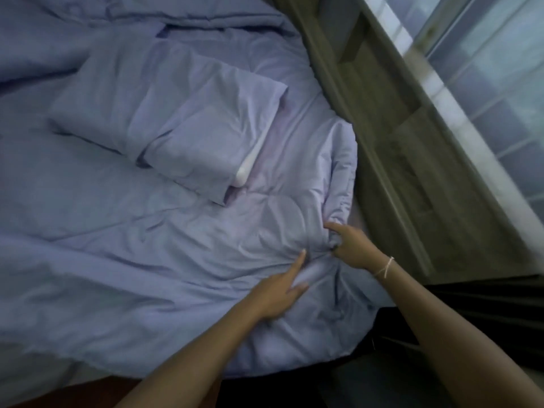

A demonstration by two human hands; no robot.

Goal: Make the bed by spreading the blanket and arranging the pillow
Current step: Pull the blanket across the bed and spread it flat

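Observation:
A lavender blanket covers most of the bed, wrinkled and bunched near its right edge. Two pillows in matching cases lie on it: one at the upper left, the other overlapping it, with a white inner pillow showing at its open end. My right hand pinches a bunched fold of the blanket at the bed's right edge. My left hand lies flat on the blanket just left of it, fingers spread and pressing the cloth.
A grey-brown wooden headboard or ledge runs along the bed's right side. Beyond it is a window. A dark gap and floor lie at the lower right, below the blanket's hanging edge.

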